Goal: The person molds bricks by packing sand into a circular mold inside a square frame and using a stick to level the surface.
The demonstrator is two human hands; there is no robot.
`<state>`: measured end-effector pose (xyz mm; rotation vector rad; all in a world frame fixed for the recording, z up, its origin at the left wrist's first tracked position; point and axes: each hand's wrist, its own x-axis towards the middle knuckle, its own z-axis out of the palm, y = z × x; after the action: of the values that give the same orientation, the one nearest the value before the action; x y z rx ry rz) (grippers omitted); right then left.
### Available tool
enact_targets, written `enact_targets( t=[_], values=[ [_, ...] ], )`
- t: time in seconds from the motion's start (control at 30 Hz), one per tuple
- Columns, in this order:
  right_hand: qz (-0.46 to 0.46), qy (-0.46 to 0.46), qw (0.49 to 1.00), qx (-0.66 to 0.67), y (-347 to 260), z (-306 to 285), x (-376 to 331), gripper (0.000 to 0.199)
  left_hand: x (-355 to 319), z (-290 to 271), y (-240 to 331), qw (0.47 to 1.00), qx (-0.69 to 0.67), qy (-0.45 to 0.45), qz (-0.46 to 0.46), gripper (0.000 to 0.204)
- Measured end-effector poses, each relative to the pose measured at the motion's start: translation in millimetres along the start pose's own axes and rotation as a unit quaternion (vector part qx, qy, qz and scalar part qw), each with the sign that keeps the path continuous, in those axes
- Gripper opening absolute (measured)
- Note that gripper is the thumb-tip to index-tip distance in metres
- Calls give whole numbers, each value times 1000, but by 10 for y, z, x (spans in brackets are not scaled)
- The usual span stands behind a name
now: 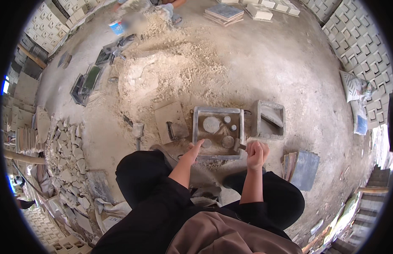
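A shallow rectangular tray with straight grey rims [219, 109] sits on the dusty brown floor [310, 93], just below and right of centre, with pale round discs [211, 125] inside. The right hand's [256, 153] grip is clamped on a small blunt-headed hammer [237, 145] near its lower right corner; the left hand [192, 152] reaches over the lower left rim, its grip unclear. Crumbly tan powder [143, 72] spreads toward the upper left. Floor stretches right to a cream relief-block wall [361, 51]; jagged pale stones [69, 148] lie far left.
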<state>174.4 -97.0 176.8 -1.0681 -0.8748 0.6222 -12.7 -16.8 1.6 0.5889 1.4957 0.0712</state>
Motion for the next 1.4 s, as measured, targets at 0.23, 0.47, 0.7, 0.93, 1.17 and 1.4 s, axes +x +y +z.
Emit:
enact_targets(
  t=[0.23, 0.47, 0.7, 0.93, 1.17, 1.4],
  values=[
    [-9, -20, 1000, 13, 167, -8, 56, 41, 40, -56, -34, 1000, 28, 11, 6, 85],
    [42, -5, 999, -23, 384, 23, 295, 37, -54, -13, 28, 1000, 11, 18, 8, 79],
    [24, 14, 1000, 15, 400, 39, 491, 36, 25, -42, -21, 999, -29, -12, 1, 75],
    [17, 0, 1000, -2, 435, 9, 544, 37, 29, 8, -43, 998, -55, -35, 18, 76],
    [21, -29, 999, -28, 381, 120, 419, 36, 95, -37, -92, 999, -39, -26, 15, 86],
    [71, -36, 996, -38, 324, 84, 264, 38, -23, -36, -17, 997, -46, -53, 16, 94]
  ],
)
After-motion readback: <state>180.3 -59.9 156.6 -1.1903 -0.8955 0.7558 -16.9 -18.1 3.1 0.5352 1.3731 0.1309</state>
